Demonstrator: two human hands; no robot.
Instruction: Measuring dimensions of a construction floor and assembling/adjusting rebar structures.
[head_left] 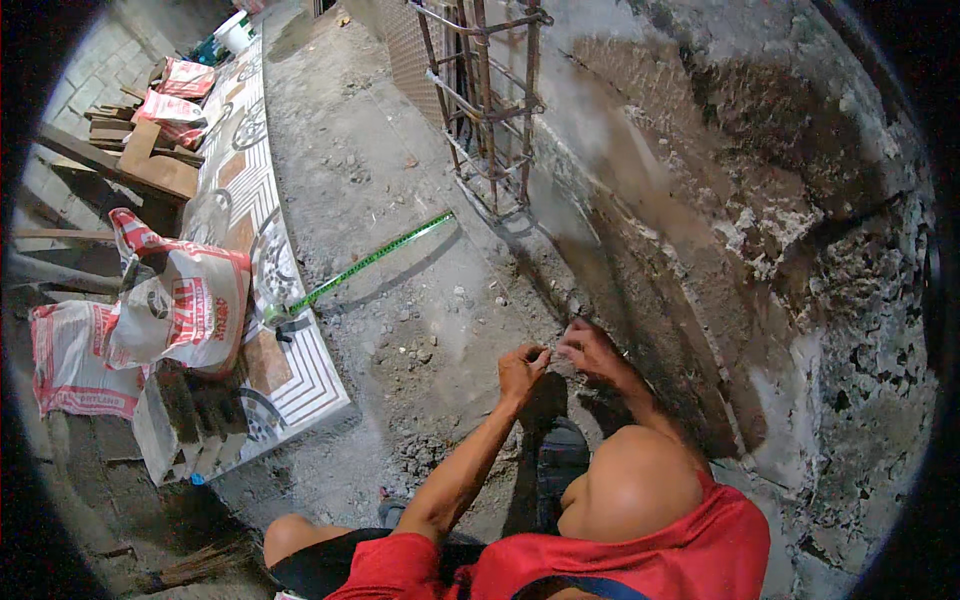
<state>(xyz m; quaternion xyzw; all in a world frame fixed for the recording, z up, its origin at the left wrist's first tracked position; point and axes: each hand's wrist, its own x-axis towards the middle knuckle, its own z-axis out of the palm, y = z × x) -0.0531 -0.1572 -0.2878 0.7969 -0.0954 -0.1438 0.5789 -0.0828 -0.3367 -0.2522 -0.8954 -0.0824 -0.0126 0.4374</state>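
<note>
My left hand [522,372] is closed, thumb and fingertips pressed together in a pinch. Just to its right is my right hand [592,352], fingers bent and tips drawn in toward the left ones. Whatever lies between the two sets of fingertips is too small to make out. Both hands are above the dusty concrete floor, close to the foot of the rough wall [680,230]. Beyond them to the left, a green tape measure [365,262] lies with its blade drawn out from the tiled strip over the floor.
An upright cage of rusty steel bars [488,110] stands against the wall ahead. Patterned tiles [290,385] form a raised strip on the left. On and beside it are red-and-white cement sacks [205,300], wood pieces [165,165] and a white bucket [234,33] farther off.
</note>
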